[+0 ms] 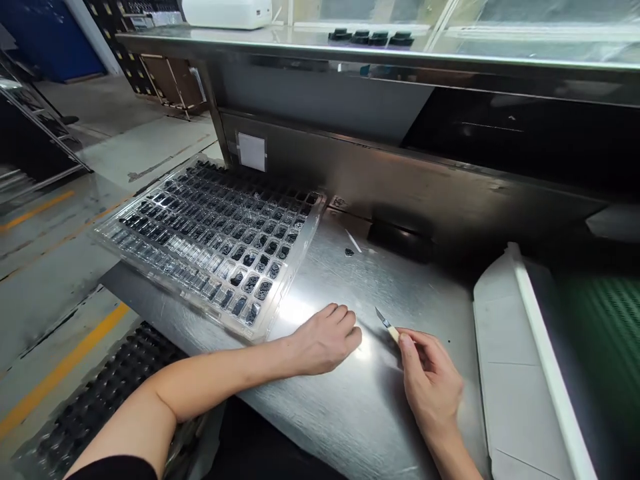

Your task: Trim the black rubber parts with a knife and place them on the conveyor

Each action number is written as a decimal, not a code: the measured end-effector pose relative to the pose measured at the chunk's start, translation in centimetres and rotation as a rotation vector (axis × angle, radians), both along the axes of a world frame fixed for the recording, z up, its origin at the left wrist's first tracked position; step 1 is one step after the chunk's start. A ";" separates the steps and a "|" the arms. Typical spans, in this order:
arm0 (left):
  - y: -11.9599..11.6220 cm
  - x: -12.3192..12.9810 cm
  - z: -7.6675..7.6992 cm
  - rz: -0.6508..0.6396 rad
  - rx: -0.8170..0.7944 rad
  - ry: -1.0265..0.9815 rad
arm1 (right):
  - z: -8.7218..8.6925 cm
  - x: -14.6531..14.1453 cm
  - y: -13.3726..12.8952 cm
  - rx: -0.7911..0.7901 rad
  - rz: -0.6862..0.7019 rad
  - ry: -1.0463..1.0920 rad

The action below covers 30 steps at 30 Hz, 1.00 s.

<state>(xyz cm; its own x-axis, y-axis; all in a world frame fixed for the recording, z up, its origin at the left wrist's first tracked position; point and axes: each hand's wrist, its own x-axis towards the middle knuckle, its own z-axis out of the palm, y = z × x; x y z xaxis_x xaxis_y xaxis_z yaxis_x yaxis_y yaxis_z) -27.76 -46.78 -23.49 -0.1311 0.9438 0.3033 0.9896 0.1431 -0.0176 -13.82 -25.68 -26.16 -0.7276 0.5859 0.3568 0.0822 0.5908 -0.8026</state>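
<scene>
My right hand (433, 377) pinches the pale handle of a small craft knife (389, 325), whose blade points up and to the left above the metal table. To its left, my left hand (325, 339) is closed with its back to the camera, low over the bench between the knife and the tray. Its curled fingers hide whatever they hold, if anything. A clear plastic tray (287, 293) on the left bears many small black parts in its pockets, with some pockets unfilled along the near side. A small black piece (349, 253) lies on the bench beyond my hands, beside a thin white strip (353, 241).
A white bin (520, 360) stands at the right, with green mesh (613, 340) beyond. A shelf (280, 41) overhangs the back, bearing several black round parts (380, 38) and a white device (227, 12). More black trays (110, 393) sit low at the left.
</scene>
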 end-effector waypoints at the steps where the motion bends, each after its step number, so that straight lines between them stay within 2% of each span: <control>1: 0.1 0.0 0.0 0.007 0.002 -0.004 | 0.0 0.0 0.0 -0.006 0.003 0.012; 9: 0.2 0.0 0.0 0.015 0.006 -0.001 | -0.1 -0.1 0.2 -0.038 -0.040 0.034; 12: -0.3 -0.2 1.1 0.022 0.044 0.000 | -0.1 -0.1 0.2 -0.031 -0.037 0.018; 14: -1.3 -0.5 2.3 0.045 0.132 0.007 | -0.2 0.0 0.3 -0.020 -0.039 0.006; 16: -3.1 -0.7 3.3 0.126 0.256 0.004 | -0.2 0.0 0.4 -0.008 -0.048 -0.005; 19: -6.9 -0.8 3.9 0.361 0.359 0.000 | -0.2 0.0 0.5 0.008 -0.047 -0.021; 21: -9.4 -0.4 3.7 0.507 0.327 0.011 | 0.0 0.0 0.5 0.017 -0.037 -0.035; 24: -11.7 0.3 2.8 0.594 0.264 0.022 | 0.5 -0.1 0.3 0.022 -0.027 -0.063; 30: -11.9 0.9 0.3 0.608 0.349 0.080 | 0.8 -0.2 0.2 0.023 -0.048 -0.105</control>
